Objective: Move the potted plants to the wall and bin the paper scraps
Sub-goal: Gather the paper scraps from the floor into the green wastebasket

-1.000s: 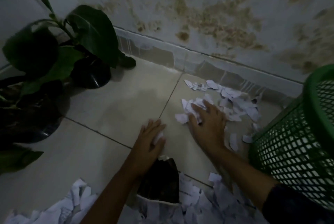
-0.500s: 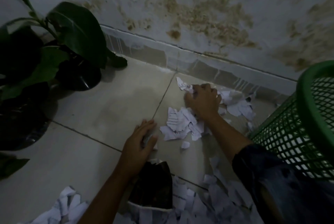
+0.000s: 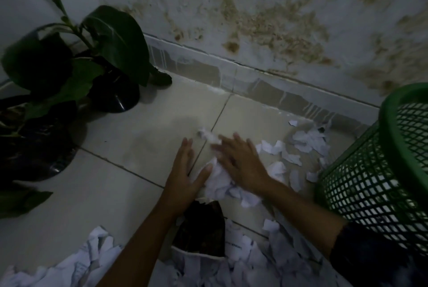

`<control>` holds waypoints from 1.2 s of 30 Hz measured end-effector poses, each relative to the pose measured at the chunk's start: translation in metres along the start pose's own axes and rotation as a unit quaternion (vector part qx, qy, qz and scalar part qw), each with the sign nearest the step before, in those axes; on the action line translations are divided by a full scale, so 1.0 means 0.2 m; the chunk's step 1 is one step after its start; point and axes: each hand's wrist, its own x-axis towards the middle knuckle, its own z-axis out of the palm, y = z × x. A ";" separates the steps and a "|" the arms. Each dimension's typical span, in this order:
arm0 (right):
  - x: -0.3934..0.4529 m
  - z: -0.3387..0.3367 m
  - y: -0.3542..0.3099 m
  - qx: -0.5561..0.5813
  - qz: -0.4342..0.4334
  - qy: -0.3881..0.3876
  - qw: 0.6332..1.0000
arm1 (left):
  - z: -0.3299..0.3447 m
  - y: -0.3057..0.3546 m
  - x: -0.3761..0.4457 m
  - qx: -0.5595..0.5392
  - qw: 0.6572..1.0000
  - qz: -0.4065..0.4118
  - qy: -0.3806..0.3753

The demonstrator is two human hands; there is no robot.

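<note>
My left hand lies flat on the tiled floor with fingers straight, its thumb against a small heap of white paper scraps. My right hand is spread flat over the same heap, blurred by motion. More scraps lie scattered towards the wall, and a large pile lies near the bottom edge. Two potted plants in dark pots stand at the left: one by the wall, one nearer me. A green mesh bin stands at the right.
A stained wall with a tiled skirting runs across the back. A dark object with a pale rim sits between my forearms. Bare floor tiles stretch between the pots and my hands.
My right hand left the scraps by the wall and swept back towards my left hand, dragging paper into a heap between the two. My left hand stayed nearly in place.
</note>
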 end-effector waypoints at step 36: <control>-0.48 -0.39 -0.47 0.276 0.073 0.293 0.913 | -0.03 0.54 -0.27 0.055 0.987 0.129 0.073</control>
